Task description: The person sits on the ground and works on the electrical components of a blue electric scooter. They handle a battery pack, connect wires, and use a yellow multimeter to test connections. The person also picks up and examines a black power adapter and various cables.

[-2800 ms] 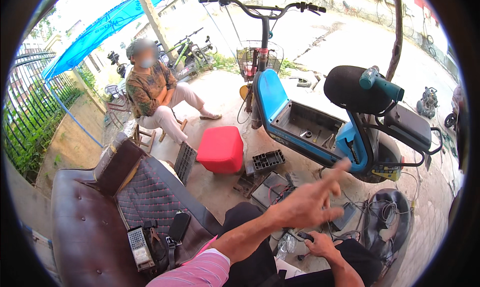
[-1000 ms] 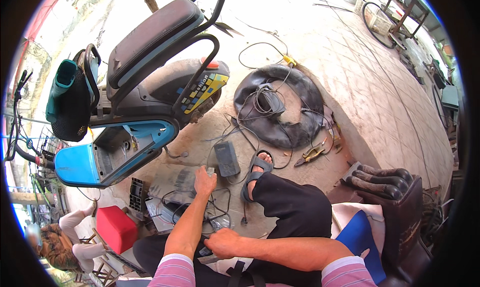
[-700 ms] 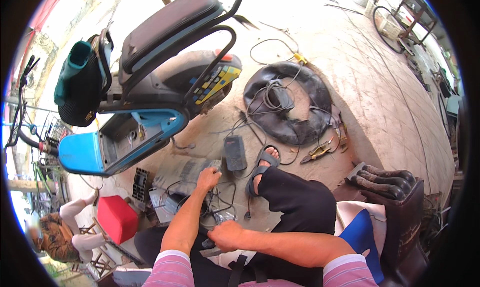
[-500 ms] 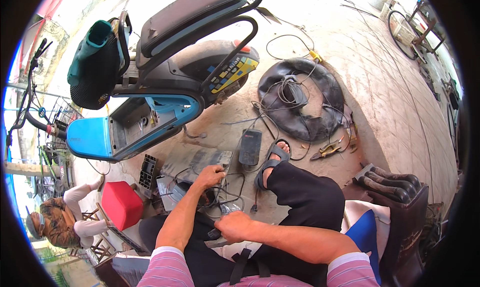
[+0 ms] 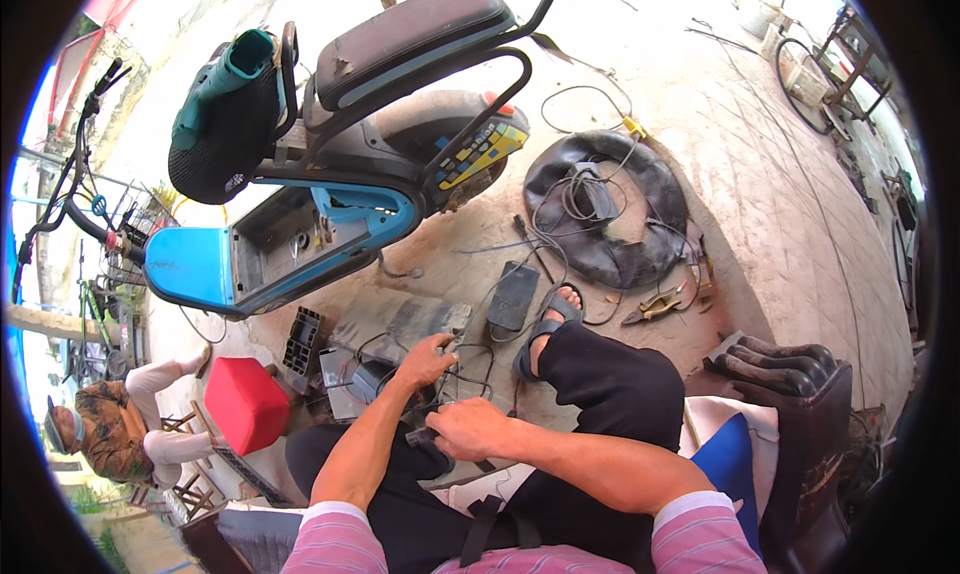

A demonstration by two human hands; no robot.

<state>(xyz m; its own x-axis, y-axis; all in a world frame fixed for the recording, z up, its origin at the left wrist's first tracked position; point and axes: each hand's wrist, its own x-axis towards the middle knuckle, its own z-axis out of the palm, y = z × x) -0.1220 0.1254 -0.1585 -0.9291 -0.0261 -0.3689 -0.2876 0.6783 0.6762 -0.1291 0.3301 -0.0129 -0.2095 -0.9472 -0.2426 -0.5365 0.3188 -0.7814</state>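
Observation:
My left hand (image 5: 432,361) is closed at the near edge of a dusty grey slab (image 5: 390,319), among dark cables; what its fingers hold is too small to make out. Just below it, my right hand (image 5: 470,429) grips a small dark object (image 5: 423,437) over my lap. A dark rectangular box (image 5: 513,297) with a cord lies to the right of my left hand. A pale metal box (image 5: 342,386) with cables sits to its left. A black mould tray (image 5: 303,344) lies farther left, and yellow-handled pliers (image 5: 652,307) lie beside my sandalled foot.
A blue scooter (image 5: 190,264) with an open compartment stands ahead. A black inner tube (image 5: 645,254) with coiled cable lies to its right. A red stool (image 5: 245,399) and a seated person (image 5: 110,434) are at left, a brown leather seat (image 5: 800,474) at right.
My view has swung right from the sofa and seated person toward the inner tube. My raised left hand came down to the slab. Lately both hands shifted slightly; the right stays on its dark object.

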